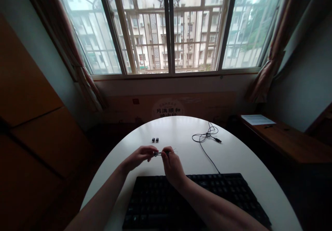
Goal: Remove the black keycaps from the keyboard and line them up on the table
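Above the white round table (178, 129), my two hands meet around a small item. My right hand (173, 165) is closed on what looks like a wire keycap puller (159, 153). Its thin metal wires reach left toward my other hand, and fine wire ends also stick out past my right fingers. The fingertips of my left hand (141, 156) pinch at the left end of the wires, where a small dark piece is mostly hidden. Two small black keycaps (155, 140) lie side by side just beyond my left hand. Below my hands sits a black keyboard (155, 200), partly covered by my right forearm.
A black USB cable (204, 135) lies loosely coiled at the right and runs to the keyboard's back edge. A wooden bench (293, 141) with a paper sheet (257, 119) stands to the right. Windows (169, 30) and an orange cabinet (31, 113) surround the table.
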`<action>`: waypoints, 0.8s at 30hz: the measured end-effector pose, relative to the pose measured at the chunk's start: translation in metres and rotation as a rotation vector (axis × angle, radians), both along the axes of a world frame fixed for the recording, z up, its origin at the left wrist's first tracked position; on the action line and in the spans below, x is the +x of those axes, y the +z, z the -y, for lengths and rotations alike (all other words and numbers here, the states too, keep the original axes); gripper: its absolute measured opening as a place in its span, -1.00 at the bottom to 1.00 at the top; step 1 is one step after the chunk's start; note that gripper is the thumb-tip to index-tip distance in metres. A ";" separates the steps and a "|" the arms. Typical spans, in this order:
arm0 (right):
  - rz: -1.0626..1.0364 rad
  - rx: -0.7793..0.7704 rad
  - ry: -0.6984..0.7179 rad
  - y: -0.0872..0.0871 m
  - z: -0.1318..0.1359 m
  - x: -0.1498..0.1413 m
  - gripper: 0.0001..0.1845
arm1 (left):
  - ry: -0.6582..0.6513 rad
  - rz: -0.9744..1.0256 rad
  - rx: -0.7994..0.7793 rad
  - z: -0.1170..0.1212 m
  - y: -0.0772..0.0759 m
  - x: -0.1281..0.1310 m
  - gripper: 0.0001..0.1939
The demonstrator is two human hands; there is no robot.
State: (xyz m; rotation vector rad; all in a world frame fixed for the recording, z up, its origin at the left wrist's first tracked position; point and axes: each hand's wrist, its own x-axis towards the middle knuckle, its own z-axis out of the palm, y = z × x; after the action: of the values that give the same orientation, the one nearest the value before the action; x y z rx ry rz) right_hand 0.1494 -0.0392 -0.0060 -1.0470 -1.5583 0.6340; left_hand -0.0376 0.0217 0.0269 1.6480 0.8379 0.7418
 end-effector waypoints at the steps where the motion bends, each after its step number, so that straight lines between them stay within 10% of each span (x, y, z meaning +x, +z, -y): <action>1: -0.006 0.000 0.001 0.000 0.000 0.000 -0.71 | -0.010 0.003 0.009 0.001 0.002 0.002 -0.67; 14: -0.097 -0.021 -0.009 -0.002 -0.001 -0.003 -0.71 | 0.201 -0.190 0.345 -0.069 0.035 -0.002 -0.64; 24: -0.035 -0.027 0.009 -0.007 -0.003 -0.001 -0.72 | 0.347 -0.153 0.550 -0.122 -0.016 0.017 -0.64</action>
State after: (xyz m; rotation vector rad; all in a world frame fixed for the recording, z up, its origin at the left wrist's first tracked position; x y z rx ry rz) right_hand 0.1479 -0.0363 -0.0127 -1.0444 -1.5286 0.6779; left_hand -0.0203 0.1437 0.0112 2.0900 1.1135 1.1757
